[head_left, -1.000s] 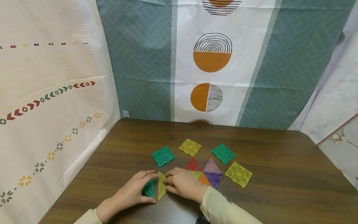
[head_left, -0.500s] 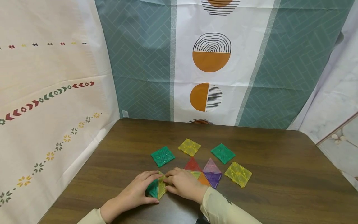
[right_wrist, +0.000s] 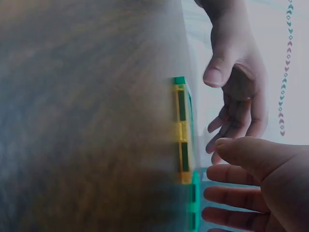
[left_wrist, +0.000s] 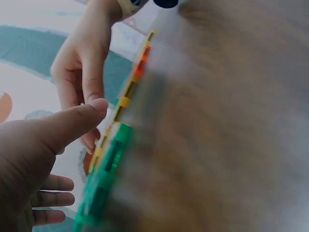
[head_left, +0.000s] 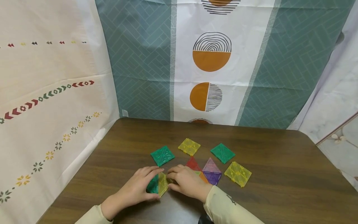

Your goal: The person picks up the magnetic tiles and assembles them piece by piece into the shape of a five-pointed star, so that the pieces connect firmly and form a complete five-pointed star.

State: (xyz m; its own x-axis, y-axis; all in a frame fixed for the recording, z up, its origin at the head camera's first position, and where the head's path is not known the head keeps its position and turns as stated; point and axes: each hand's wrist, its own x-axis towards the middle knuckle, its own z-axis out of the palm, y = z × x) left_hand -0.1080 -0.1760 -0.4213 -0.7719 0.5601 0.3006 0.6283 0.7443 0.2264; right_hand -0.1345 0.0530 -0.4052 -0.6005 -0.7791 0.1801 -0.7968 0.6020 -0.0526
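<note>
L hand [head_left: 139, 186] is held w/ thumb & fingers set wide round green tri tile [head_left: 152, 186] & yellow tri tile [head_left: 162, 184], laid flat on table [head_left: 285, 174], edges meeting. R hand [head_left: 189, 183] is kept loose just beside yellow tri tile; contact can't be told. Tiles are judged light, stiff, a bit slick; best pinched by opp. edges. Beyond R hand, purple tri tile [head_left: 213, 177] is seen.
</note>
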